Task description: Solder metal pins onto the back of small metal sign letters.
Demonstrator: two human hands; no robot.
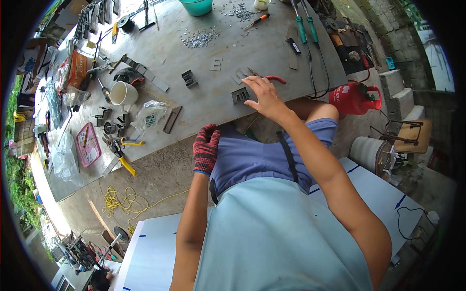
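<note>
The two hands are apart and differently dressed. The bare right hand reaches over the tabletop, thumb and fingers spread beside a slotted bracket. The fingers arch above its far side and the thumb comes near its close side, a shape that would suit straddling so small a piece; whether skin meets metal I cannot tell. Being bare, this hand probably feels thin edges better than a gloved one.

The gloved left hand rests by the near edge, fingers curled, with no object visible in it; its palm is hidden, so how far it is closed I cannot tell. The knit glove likely guards against sharp metal.

The bracket lies just in from the edge, in front of the seated person, presumably for short reach and a clear look down. Small strips and pliers lie just beyond it, within the same hand's range. A second bracket stands farther left, apart from the first, and flat notched pieces lie beyond. Scraps are heaped farther back, perhaps to keep the near space usable. Snips lie at left, handles toward the person, seemingly handy for the gloved side.
</note>
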